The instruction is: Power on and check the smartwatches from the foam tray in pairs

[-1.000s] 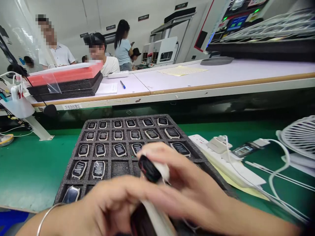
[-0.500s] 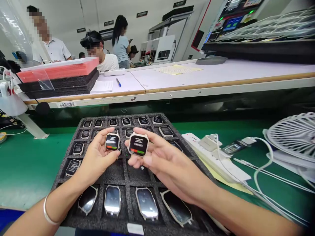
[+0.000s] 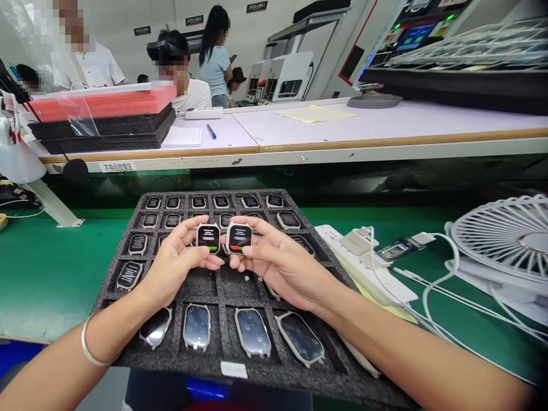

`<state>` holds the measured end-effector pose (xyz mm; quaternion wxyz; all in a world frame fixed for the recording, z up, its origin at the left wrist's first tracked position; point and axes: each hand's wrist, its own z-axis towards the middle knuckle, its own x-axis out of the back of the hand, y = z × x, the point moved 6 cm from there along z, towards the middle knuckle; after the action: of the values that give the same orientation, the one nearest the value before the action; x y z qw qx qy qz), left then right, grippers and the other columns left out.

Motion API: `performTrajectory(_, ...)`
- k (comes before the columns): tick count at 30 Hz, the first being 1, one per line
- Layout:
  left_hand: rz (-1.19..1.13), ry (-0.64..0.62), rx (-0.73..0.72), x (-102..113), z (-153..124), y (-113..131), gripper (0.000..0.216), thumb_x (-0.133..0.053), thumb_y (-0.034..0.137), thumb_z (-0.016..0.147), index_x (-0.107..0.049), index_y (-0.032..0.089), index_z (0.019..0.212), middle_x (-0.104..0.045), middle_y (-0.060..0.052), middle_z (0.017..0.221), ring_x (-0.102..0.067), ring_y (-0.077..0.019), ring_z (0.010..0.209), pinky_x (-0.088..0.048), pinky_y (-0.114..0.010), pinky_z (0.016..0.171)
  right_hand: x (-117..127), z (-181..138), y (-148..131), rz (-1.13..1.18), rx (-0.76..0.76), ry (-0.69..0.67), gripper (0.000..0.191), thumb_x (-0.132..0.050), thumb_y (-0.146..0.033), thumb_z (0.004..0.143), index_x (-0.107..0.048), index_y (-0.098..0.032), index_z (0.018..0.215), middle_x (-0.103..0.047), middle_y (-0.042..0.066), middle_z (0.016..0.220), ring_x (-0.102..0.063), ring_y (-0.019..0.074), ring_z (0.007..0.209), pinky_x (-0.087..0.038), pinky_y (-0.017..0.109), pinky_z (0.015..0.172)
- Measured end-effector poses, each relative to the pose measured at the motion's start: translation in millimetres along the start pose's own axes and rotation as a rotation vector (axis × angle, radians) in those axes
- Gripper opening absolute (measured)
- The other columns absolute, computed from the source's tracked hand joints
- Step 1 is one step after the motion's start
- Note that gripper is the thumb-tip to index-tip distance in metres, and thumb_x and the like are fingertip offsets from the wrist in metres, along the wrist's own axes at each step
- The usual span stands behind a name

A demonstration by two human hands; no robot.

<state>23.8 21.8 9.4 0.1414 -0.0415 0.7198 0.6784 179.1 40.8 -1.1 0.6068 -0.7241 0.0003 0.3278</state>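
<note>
My left hand (image 3: 177,264) pinches a small smartwatch body (image 3: 208,238) with a lit screen showing a green bar. My right hand (image 3: 274,260) grips a second watch body (image 3: 238,238) whose lit screen shows red and green. Both are held side by side, almost touching, above a black foam tray (image 3: 128,351). The tray's cells hold several watch bodies; the far rows show dark screens (image 3: 221,201), and the nearest row has them lying face down (image 3: 197,326). A metal bangle (image 3: 88,348) is on my left wrist.
A white power strip (image 3: 377,274) with plugs and cables lies right of the tray on the green mat. A white fan (image 3: 500,237) stands at far right. Stacked black and red foam trays (image 3: 103,123) sit on the raised shelf. Several people are behind it.
A second ago my hands were close to the camera, blurred around one watch. They moved out over the tray, each holding a lit watch, and have since brought the two closer together.
</note>
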Motion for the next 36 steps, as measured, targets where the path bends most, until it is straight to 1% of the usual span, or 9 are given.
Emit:
performTrajectory(2,-0.002,0.004,0.002,0.3,-0.2,-0.4,0.057,-0.073,0.020,0.076,-0.053,0.019,0.130,-0.069,-0.006,0.109,-0.073,-0.0153,0.071,-0.060,-0.031,0.072,0.2,0.4,-0.4,-0.013,0.007,-0.004,0.045,-0.072,-0.012,0.075,-0.058,-0.023,0.116,-0.072,0.002,0.099,-0.067,0.0128,0.069,-0.050,0.030,0.069)
performTrajectory(6,-0.008,-0.011,-0.007,-0.6,-1.3,-0.3,0.067,-0.073,0.018,0.076,-0.049,0.019,0.138,-0.070,-0.006,0.107,-0.074,-0.0156,0.071,-0.061,-0.031,0.071,0.6,1.3,-0.9,-0.022,0.025,-0.020,0.045,-0.072,-0.011,0.074,-0.058,-0.022,0.116,-0.070,-0.001,0.089,-0.067,0.0124,0.068,-0.051,0.029,0.070)
performTrajectory(8,-0.008,-0.023,-0.013,-0.9,-1.6,-0.3,0.068,-0.073,0.018,0.076,-0.049,0.019,0.139,-0.070,-0.007,0.111,-0.074,-0.0159,0.072,-0.061,-0.031,0.072,0.7,1.2,-0.6,-0.030,0.024,-0.021,0.047,-0.071,-0.011,0.073,-0.058,-0.022,0.116,-0.070,-0.002,0.087,-0.067,0.0123,0.068,-0.051,0.028,0.071)
performTrajectory(11,-0.005,-0.024,-0.018,-0.4,-1.2,-0.6,0.065,-0.073,0.018,0.076,-0.052,0.019,0.137,-0.069,-0.008,0.116,-0.074,-0.0157,0.074,-0.061,-0.030,0.073,0.5,0.6,-0.2,-0.051,0.015,-0.020,0.051,-0.070,-0.008,0.071,-0.057,-0.022,0.118,-0.070,-0.002,0.088,-0.068,0.0127,0.071,-0.051,0.028,0.072)
performTrajectory(15,0.003,-0.019,-0.038,-1.2,-0.1,0.4,0.063,-0.072,0.016,0.075,-0.053,0.019,0.135,-0.069,-0.006,0.113,-0.074,-0.0142,0.073,-0.061,-0.028,0.073,-0.6,-0.3,-0.8,-0.064,0.017,-0.030,0.055,-0.067,-0.006,0.068,-0.056,-0.022,0.120,-0.071,-0.001,0.092,-0.069,0.0130,0.073,-0.053,0.029,0.075)
performTrajectory(19,0.027,-0.008,-0.036,-1.8,0.4,-1.0,0.057,-0.073,0.012,0.073,-0.055,0.019,0.127,-0.069,-0.004,0.105,-0.074,-0.0128,0.071,-0.061,-0.027,0.072,-1.3,-0.6,-1.8,-0.078,0.023,-0.034,0.052,-0.068,-0.009,0.070,-0.056,-0.022,0.118,-0.071,-0.001,0.090,-0.070,0.0136,0.072,-0.054,0.031,0.074)
performTrajectory(23,0.033,-0.012,-0.055,-1.5,1.0,-2.2,0.053,-0.075,0.012,0.073,-0.054,0.019,0.121,-0.068,-0.004,0.107,-0.074,-0.0127,0.070,-0.061,-0.027,0.071,-2.6,-0.4,-2.6,-0.088,0.029,-0.052,0.051,-0.069,-0.010,0.071,-0.056,-0.022,0.119,-0.071,-0.001,0.089,-0.069,0.0126,0.071,-0.054,0.029,0.073)
performTrajectory(27,0.053,-0.006,-0.058,-1.2,2.2,-3.7,0.050,-0.075,0.011,0.073,-0.054,0.020,0.118,-0.067,-0.002,0.103,-0.073,-0.0119,0.069,-0.062,-0.026,0.071,-2.7,-0.5,-2.4,-0.090,0.040,-0.058,0.050,-0.071,-0.012,0.072,-0.056,-0.023,0.118,-0.070,-0.001,0.088,-0.069,0.0134,0.070,-0.054,0.030,0.071)
performTrajectory(36,0.052,-0.002,-0.065,-2.2,0.9,-2.5,0.052,-0.075,0.010,0.072,-0.054,0.019,0.119,-0.068,-0.004,0.106,-0.074,-0.0125,0.071,-0.062,-0.027,0.072,-2.3,-1.1,-2.3,-0.095,0.032,-0.071,0.052,-0.072,-0.012,0.072,-0.055,-0.023,0.120,-0.071,-0.001,0.089,-0.070,0.0136,0.073,-0.053,0.029,0.073)
